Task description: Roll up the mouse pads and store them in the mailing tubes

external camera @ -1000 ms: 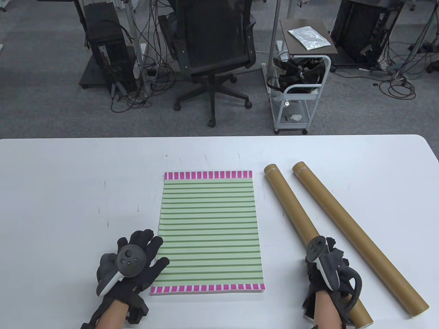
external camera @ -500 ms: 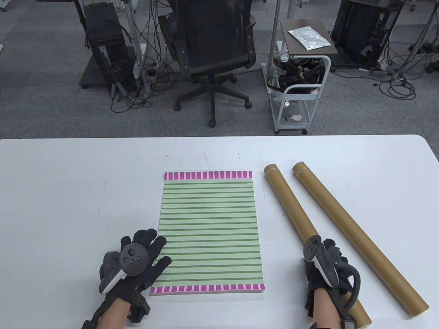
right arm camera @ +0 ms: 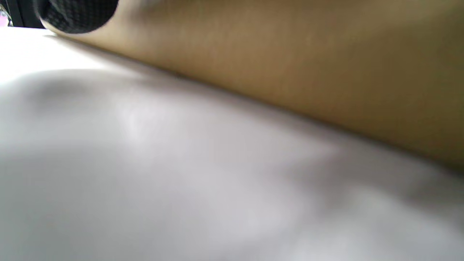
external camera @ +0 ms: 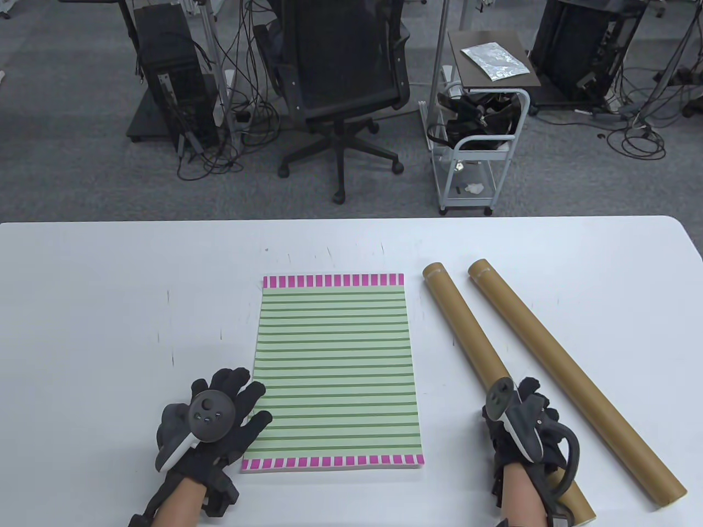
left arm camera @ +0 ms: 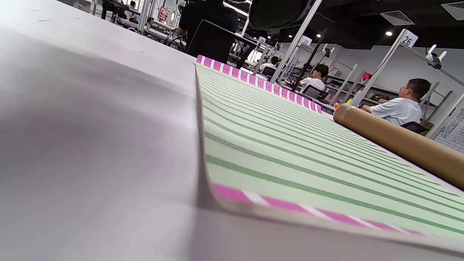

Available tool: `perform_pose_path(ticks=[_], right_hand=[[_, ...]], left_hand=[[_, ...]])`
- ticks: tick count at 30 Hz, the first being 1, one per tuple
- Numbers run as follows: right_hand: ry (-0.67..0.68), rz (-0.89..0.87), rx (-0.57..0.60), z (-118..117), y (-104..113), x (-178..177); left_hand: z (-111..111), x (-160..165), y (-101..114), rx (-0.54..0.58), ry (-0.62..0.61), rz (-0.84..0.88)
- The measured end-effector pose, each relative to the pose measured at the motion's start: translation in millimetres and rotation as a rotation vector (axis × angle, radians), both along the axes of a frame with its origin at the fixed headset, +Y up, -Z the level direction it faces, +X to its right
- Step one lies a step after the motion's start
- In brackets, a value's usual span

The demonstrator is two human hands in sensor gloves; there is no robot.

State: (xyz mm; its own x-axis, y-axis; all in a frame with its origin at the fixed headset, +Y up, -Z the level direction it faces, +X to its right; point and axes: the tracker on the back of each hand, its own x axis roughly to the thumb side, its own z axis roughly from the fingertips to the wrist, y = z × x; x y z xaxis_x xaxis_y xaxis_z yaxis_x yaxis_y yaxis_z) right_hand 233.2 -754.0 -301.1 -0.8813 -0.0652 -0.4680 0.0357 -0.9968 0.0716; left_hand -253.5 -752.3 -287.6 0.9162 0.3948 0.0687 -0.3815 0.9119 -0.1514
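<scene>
A green-striped mouse pad [external camera: 335,373] with pink-checked ends lies flat at the table's middle; it also shows in the left wrist view [left arm camera: 308,145]. Two brown mailing tubes lie to its right, a left tube [external camera: 461,324] and a right tube [external camera: 571,373]. My left hand [external camera: 250,403] lies open, its spread fingers touching the pad's left edge near the front corner. My right hand [external camera: 519,403] wraps over the left tube's near part, which fills the right wrist view [right arm camera: 290,58], with one fingertip [right arm camera: 76,14] against it.
The white table [external camera: 110,307] runs wide to the left of the pad. Beyond its far edge stand an office chair [external camera: 340,82] and a small cart [external camera: 478,143]. The left tube shows beside the pad in the left wrist view [left arm camera: 398,145].
My right hand has shifted slightly left and forward along the left tube. My left hand has barely moved at the pad's edge. The pad and both tubes lie as before.
</scene>
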Motion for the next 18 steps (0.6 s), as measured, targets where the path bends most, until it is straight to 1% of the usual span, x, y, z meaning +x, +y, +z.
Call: perform_pose_path(ticks=[1, 5, 6, 7, 9, 11, 14, 18], right_hand=[[0.004, 0.004, 0.017, 0, 5, 0], [0.001, 0.022, 0.069, 1, 40, 14], [-0.004, 0.029, 0.069, 1, 48, 20], [0.001, 0.017, 0.039, 2, 58, 32], [-0.016, -0.022, 0.009, 6, 67, 52], [-0.038, -0.044, -0.036, 9, 67, 76], [-0.051, -0.027, -0.129, 12, 59, 100], [-0.102, -0.030, -0.210, 12, 40, 131]], left_hand=[[0, 0, 0, 0.001, 0.001, 0.001], [0, -1, 0, 0.004, 0.004, -0.006], [0, -1, 0, 0.005, 0.005, -0.009], [-1, -2, 0, 0.000, 0.005, -0.014], [-2, -2, -2, -0.010, 0.006, -0.018], [-4, -2, -3, -0.016, 0.009, -0.027], [-4, -2, -4, -0.017, 0.013, -0.037], [-3, -4, -3, -0.010, 0.026, -0.048]])
